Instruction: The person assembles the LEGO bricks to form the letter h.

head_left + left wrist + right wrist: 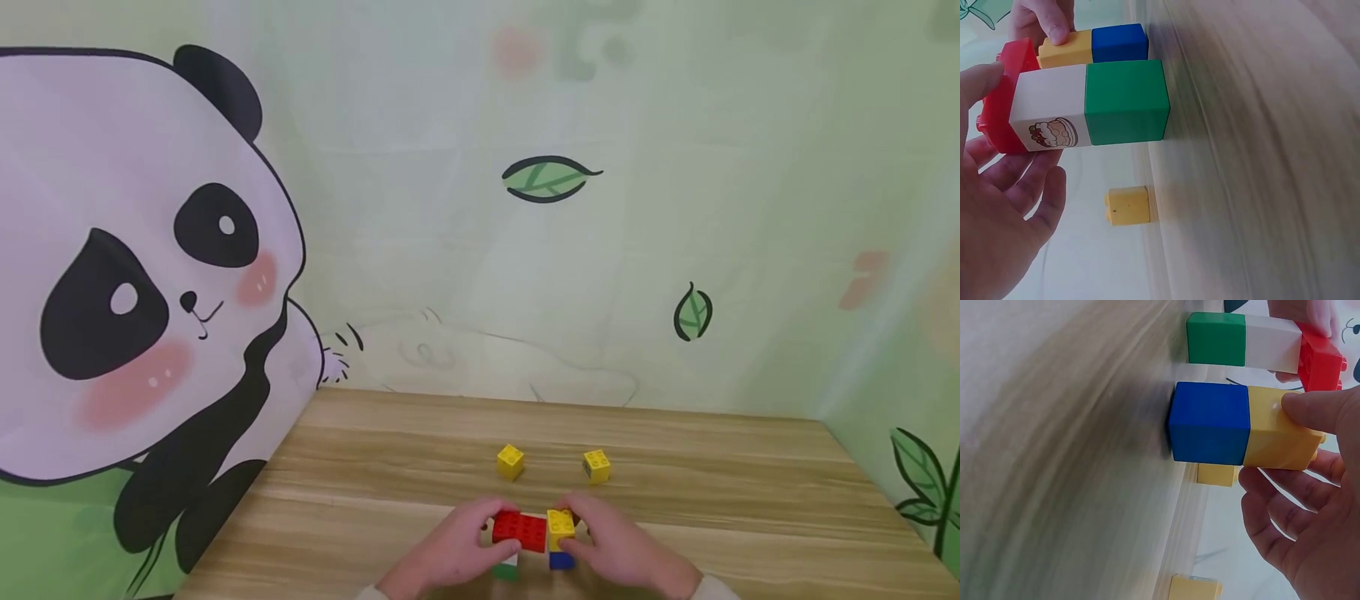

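Observation:
My left hand (465,546) grips a long red building brick (525,531), thumb at the near side and fingers at the far side. Under one end of that brick sit a white brick (1047,94) with a printed cake picture and a green brick (1127,103). On the right, my right hand (611,542) pinches a yellow brick (560,523) that is stacked on a blue brick (562,562). This two-brick stack stands upright close beside the free end of the red brick. In the right wrist view, the blue brick's lower end is close to the tabletop.
Two loose yellow bricks, one at the left (511,462) and one at the right (597,466), sit farther back on the wood-grain table (375,458). Behind the table hangs a pale green backdrop (420,250) printed with leaves and a large panda (150,250).

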Demonstrator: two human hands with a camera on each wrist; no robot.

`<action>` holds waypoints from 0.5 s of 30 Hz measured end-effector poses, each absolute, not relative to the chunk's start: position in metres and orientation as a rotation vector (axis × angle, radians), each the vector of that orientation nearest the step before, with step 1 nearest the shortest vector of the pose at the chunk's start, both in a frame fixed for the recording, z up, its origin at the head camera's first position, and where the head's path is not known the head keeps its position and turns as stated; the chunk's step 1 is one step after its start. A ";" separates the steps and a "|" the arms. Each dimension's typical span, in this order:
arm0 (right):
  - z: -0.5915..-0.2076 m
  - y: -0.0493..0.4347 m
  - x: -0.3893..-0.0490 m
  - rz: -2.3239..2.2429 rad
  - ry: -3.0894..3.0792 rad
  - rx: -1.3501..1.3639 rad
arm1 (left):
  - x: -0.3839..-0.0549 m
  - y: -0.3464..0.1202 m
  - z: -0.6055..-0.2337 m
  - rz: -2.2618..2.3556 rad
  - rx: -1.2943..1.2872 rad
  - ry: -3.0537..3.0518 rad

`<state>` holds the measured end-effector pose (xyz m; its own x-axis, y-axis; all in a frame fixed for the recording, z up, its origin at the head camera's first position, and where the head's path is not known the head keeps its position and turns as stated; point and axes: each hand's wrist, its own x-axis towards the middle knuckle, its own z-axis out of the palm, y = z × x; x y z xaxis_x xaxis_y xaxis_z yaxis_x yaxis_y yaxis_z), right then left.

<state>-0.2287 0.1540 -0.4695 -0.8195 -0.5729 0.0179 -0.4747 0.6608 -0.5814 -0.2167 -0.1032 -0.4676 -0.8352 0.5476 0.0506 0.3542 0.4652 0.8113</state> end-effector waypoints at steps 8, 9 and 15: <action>-0.470 0.151 -0.228 -0.902 2.698 -0.878 | -0.219 -0.101 -0.469 1.320 0.806 2.499; -0.470 0.151 -0.227 -0.907 2.695 -0.878 | -0.219 -0.101 -0.469 1.324 0.809 2.494; -0.470 0.149 -0.226 -0.922 2.681 -0.869 | -0.219 -0.100 -0.471 1.354 0.825 2.463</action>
<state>-0.2262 0.1488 -0.4701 -0.8141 -0.5803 0.0218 -0.4710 0.6379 -0.6093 -0.2186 -0.1001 -0.4712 -0.8207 0.5657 0.0802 0.3707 0.4204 0.8282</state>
